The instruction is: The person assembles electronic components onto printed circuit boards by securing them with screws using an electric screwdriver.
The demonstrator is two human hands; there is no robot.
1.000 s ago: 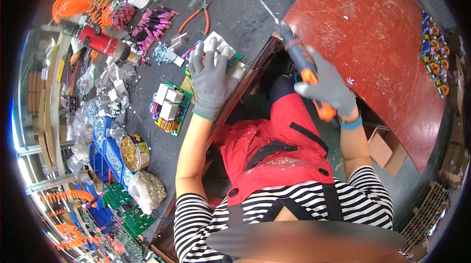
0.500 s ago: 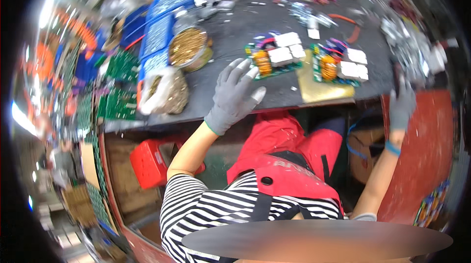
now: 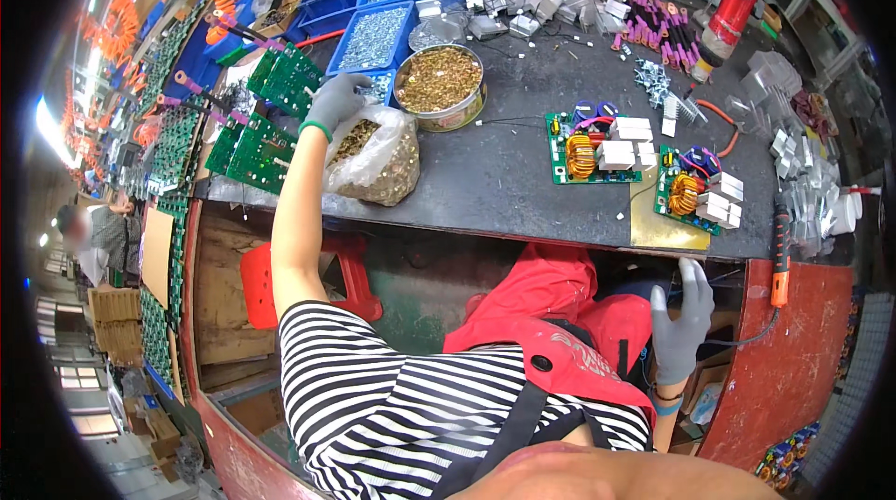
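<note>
Two gloved hands: left hand (image 3: pixel 334 100) curled above clear plastic bag (image 3: pixel 373 159), right hand (image 3: pixel 681 318) spread, empty.

Grey gloves (image 3: pixel 333 98), green circuit boards (image 3: pixel 597 147), blue bins (image 3: pixel 373 33), black-and-white striped shirt (image 3: pixel 401 407), red apron (image 3: pixel 560 313).

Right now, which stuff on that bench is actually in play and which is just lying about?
In play:
- left hand, gloved, reaching at the clear bag of brass parts
- green circuit boards beside that hand
- right hand, open, below the bench edge, holding nothing

Lying about:
- two populated boards
- round tin of brass parts
- blue trays of screws
- orange-handled tool
- red stool
</note>
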